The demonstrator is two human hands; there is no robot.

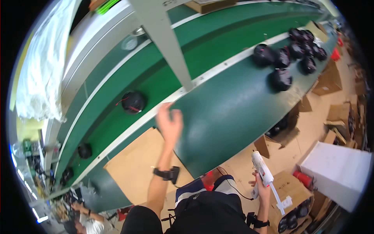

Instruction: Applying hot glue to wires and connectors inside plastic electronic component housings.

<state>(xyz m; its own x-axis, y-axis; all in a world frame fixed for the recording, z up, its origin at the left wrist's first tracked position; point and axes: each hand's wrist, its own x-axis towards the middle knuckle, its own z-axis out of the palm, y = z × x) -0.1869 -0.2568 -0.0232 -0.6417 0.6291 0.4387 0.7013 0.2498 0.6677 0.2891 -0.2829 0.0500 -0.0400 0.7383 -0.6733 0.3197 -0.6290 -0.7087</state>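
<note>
My left hand (pixel 170 121) reaches out over the near edge of the green conveyor belt (pixel 230 105), fingers apart and holding nothing. A round black part with red wires (pixel 133 102) lies on the belt just beyond it, to the left. My right hand (pixel 261 187) is low beside my lap and grips a white glue gun (pixel 261 168) that points upward. A sheet of brown cardboard (pixel 136 163) lies on the worktop under my left forearm.
Several black round parts (pixel 290 54) cluster on the worktop at the far right. More black parts (pixel 84 150) ride the belt at left. A grey post (pixel 165 43) rises from the belt's rail. Cardboard boxes (pixel 290 195) and a white box (pixel 339 171) stand on the floor at right.
</note>
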